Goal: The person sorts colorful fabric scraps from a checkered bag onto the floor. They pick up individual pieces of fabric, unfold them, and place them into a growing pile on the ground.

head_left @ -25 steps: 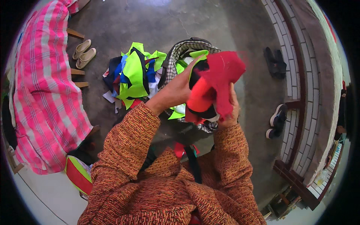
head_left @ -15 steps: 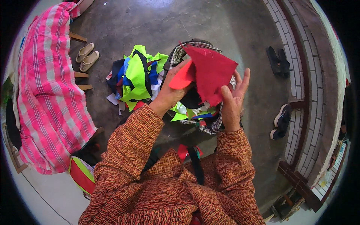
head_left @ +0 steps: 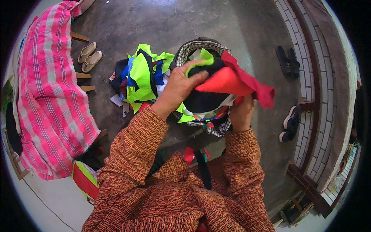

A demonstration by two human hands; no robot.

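My left hand (head_left: 177,86) is closed, thumb and fingers pinching a lime-green fabric scrap (head_left: 205,58) with dark cloth beside it. A bright orange-red fabric scrap (head_left: 224,82) stretches from near those fingertips toward my right hand (head_left: 242,116). With it lies a crimson fabric scrap (head_left: 257,83), its far end folded over and blurred. My right hand is under these red pieces, so its fingertips are hidden, but it supports them. Below both hands stands a bag with a black-and-white checked lining (head_left: 210,43), holding black cloth (head_left: 203,102) and other coloured scraps.
Left of the bag lies a heap of lime, blue and black scraps (head_left: 142,75). A pink plaid cloth (head_left: 54,89) covers furniture at the left, with beige shoes (head_left: 92,61) beside it. Black slippers (head_left: 288,62) and dark shoes (head_left: 291,121) line the brick-patterned edge (head_left: 305,77) at right.
My left hand has gone from the orange-red scrap to a lime-green one with dark cloth. The red pieces have shifted right, and my right hand has turned from spread fingers to beneath them.
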